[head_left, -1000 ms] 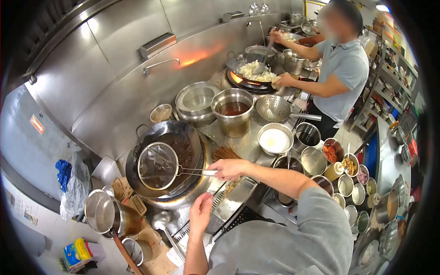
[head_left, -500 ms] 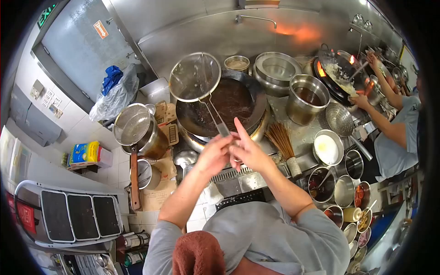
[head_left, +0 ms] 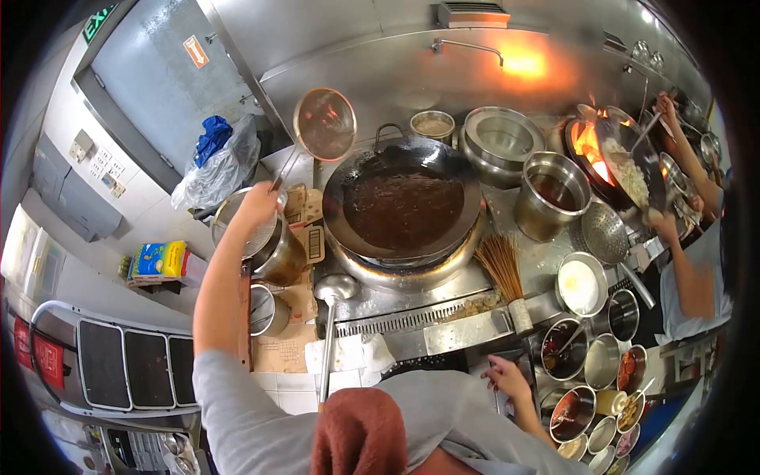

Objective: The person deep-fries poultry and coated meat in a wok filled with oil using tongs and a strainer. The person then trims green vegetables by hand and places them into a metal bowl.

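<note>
My left hand (head_left: 260, 203) is closed around the handle of a round mesh strainer (head_left: 325, 124), which is raised up and left of the wok. Dark liquid sits in the large black wok (head_left: 336, 202) on the burner. Below that hand, another mesh strainer (head_left: 226, 222) rests over a tall pot (head_left: 285, 257), partly hidden by my forearm. My right hand (head_left: 509, 375) hangs low by the counter's front edge, empty, with its fingers loosely apart. A ladle (head_left: 336, 287) lies between the wok and a white cloth (head_left: 366, 352).
At right, a co-worker's hands (head_left: 663, 224) work a second wok (head_left: 609, 142) over flames. A bamboo brush (head_left: 500, 265), a steel pot (head_left: 550, 222) and a perforated skimmer (head_left: 605, 232) stand nearer. Several bowls of ingredients line the right front. A tap (head_left: 467, 47) projects from the back wall.
My left hand has carried the strainer left, off the wok. My right hand has come away from it and dropped toward the front edge. Flames at the co-worker's wok have grown.
</note>
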The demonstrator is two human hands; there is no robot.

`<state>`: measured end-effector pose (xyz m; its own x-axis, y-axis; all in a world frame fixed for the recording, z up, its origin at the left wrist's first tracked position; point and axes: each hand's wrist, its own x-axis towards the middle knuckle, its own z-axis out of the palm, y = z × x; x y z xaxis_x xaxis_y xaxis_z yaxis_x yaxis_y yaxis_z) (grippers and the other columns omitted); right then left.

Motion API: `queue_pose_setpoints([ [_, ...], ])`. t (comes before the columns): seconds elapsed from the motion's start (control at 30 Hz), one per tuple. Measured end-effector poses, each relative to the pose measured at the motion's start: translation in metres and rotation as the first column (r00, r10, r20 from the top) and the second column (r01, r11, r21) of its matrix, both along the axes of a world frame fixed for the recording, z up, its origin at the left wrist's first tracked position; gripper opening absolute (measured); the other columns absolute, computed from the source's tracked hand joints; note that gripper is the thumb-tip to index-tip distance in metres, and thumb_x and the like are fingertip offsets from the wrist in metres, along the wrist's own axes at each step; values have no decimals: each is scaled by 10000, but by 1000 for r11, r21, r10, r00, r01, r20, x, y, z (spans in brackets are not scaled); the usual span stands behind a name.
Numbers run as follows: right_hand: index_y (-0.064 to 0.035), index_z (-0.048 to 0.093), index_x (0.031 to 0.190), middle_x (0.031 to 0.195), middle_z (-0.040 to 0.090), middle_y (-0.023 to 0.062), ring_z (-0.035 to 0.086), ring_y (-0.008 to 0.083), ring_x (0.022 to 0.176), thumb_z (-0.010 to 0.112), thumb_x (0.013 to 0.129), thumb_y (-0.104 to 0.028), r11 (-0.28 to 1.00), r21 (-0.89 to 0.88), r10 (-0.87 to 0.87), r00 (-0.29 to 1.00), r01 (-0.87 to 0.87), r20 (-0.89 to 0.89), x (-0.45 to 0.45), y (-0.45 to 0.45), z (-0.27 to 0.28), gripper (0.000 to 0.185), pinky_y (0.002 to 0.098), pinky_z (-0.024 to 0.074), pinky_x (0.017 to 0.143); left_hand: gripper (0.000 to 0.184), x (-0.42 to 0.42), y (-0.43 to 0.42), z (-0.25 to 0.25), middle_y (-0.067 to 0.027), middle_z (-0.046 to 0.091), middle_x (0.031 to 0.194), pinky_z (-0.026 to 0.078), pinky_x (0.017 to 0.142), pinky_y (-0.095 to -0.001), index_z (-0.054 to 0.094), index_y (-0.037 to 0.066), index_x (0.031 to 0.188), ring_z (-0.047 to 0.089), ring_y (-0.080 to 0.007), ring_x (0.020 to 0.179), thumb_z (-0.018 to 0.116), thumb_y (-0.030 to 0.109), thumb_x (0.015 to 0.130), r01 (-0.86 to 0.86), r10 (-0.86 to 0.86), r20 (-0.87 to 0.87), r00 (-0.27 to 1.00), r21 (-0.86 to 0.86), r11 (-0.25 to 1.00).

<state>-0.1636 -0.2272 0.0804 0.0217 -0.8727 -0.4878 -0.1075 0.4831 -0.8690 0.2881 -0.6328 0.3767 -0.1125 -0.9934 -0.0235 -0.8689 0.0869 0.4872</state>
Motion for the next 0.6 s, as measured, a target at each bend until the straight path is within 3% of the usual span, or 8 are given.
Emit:
queue_pose_setpoints([
  [0.07, 25, 410, 1356, 819, 687, 112, 598, 124, 548, 536, 876, -33, 999, 37, -37, 999, 38, -22, 3, 11, -11, 500, 252, 465, 440, 170, 14, -76, -51, -202, 675, 943, 542, 718, -433, 635, 3, 913, 680, -316, 829, 527, 124, 863, 190, 31, 505, 863, -380, 905],
  [0.13, 35, 457, 1318, 794, 687, 119, 616, 139, 540, 549, 860, -32, 993, 20, -109, 985, 113, -135, 7, 18, -26, 472, 265, 473, 441, 189, -17, -104, -82, -189, 679, 972, 551, 781, -434, 668, 33, 927, 677, -336, 876, 514, 123, 865, 140, 136, 687, 714, -331, 933],
  [0.2, 44, 419, 1346, 774, 681, 132, 620, 155, 547, 582, 820, -6, 999, 32, -33, 967, 43, -253, -1, 34, -46, 553, 282, 483, 452, 201, -28, -120, -111, -189, 679, 979, 555, 778, -431, 675, 35, 935, 677, -337, 882, 511, 133, 871, 78, 136, 655, 743, -287, 955],
  [0.3, 52, 420, 1341, 768, 679, 144, 625, 168, 538, 591, 801, -11, 986, 111, -83, 947, 123, -311, -5, 59, -50, 570, 293, 486, 445, 224, -49, -134, -110, -188, 679, 985, 560, 772, -430, 686, 40, 951, 677, -341, 898, 500, 144, 883, 30, 146, 597, 789, -275, 961],
  [0.37, 36, 470, 1313, 739, 680, 143, 664, 168, 585, 607, 784, -42, 914, 201, -305, 924, 352, -229, -1, 80, -54, 552, 300, 502, 480, 237, -41, -135, -121, -186, 683, 969, 559, 776, -428, 694, 38, 948, 673, -347, 913, 494, 151, 890, 28, 160, 587, 794, -297, 954],
  [0.47, 46, 429, 1340, 738, 682, 142, 656, 178, 584, 604, 787, -53, 981, 56, -151, 916, 184, -371, -6, 90, -91, 589, 306, 501, 506, 224, -34, -136, -145, -190, 684, 959, 556, 787, -427, 696, 35, 925, 671, -351, 913, 494, 121, 883, 102, 85, 606, 791, -267, 958],
  [0.53, 53, 402, 1357, 736, 682, 141, 650, 180, 583, 602, 789, -57, 993, 25, -95, 903, 116, -419, -5, 74, -72, 612, 307, 500, 520, 212, -38, -129, -125, -202, 681, 955, 551, 797, -429, 693, 27, 920, 668, -354, 921, 511, 126, 875, 45, 125, 571, 811, -273, 961],
  [0.6, 47, 410, 1351, 844, 691, 128, 626, 152, 637, 634, 809, -78, 981, 145, -89, 966, 127, -242, -9, 49, -49, 600, 284, 485, 564, 202, -34, -116, -114, -213, 678, 950, 547, 808, -432, 689, 19, 914, 665, -357, 929, 527, 131, 867, -44, 193, 532, 824, -280, 959],
])
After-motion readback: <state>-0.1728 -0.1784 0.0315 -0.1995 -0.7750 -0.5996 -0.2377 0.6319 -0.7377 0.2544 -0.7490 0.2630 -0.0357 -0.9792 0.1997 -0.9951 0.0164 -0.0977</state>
